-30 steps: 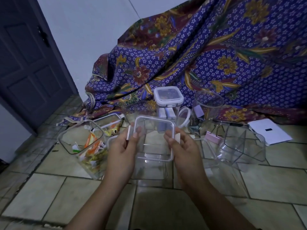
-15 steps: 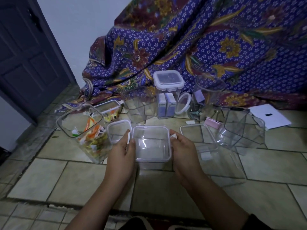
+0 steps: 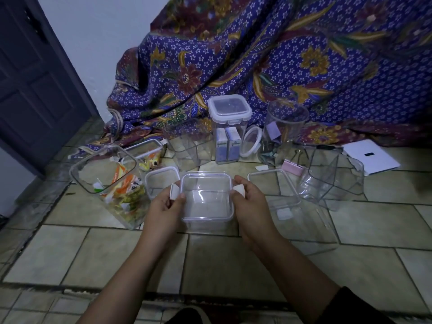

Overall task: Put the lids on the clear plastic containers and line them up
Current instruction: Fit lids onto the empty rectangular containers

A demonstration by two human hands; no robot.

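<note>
A clear square lid (image 3: pixel 207 197) with white side flaps lies on top of a clear container standing on the tiled floor, in the middle of the view. My left hand (image 3: pixel 164 210) pinches the lid's left flap. My right hand (image 3: pixel 251 206) grips the right flap and edge. A closed container (image 3: pixel 229 129) with a white-rimmed lid stands at the back and holds small boxes. An open container of snack packets (image 3: pixel 112 181) leans at the left. Several open clear containers (image 3: pixel 332 176) stand around.
Loose lids lie about: a square lid (image 3: pixel 161 181) left of my hands, a bigger one (image 3: pixel 272 183) at the right, a round lid (image 3: pixel 251 141) leaning at the back. A patterned blue cloth (image 3: pixel 280 66) hangs behind. A white booklet (image 3: pixel 371 156) lies at the right. A dark door (image 3: pixel 35 78) is at the left.
The lid and container came down from mid-air onto the floor. My hands shifted from holding the body to gripping the lid's side flaps.
</note>
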